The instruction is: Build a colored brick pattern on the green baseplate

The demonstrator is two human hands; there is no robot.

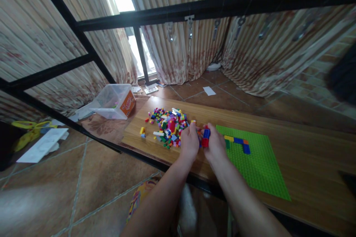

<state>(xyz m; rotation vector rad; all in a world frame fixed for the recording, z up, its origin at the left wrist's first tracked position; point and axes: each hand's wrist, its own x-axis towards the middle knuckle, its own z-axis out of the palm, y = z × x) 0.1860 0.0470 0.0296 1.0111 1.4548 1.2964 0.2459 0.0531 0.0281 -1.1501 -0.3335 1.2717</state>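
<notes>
Over the table's front part, my right hand (217, 141) is closed on a blue brick (206, 133) and a red brick (205, 143); whether the two are joined I cannot tell. Close beside it, my left hand (190, 143) has its fingers curled inward, and small bits of colour show by its fingertips, too small to name. A heap of mixed toy bricks (167, 123) lies just left of my left hand. To the right of my right hand is a green baseplate (261, 166), bearing a short angled row of yellow, blue, orange and green bricks (238, 140).
A wooden table (300, 159) runs to the right. Yellow and light-blue bricks (142, 132) lie apart from the heap. A clear plastic bin (111, 102) with an orange label stands beyond the left end. Black metal bars (167, 17) cross above and in front of the table.
</notes>
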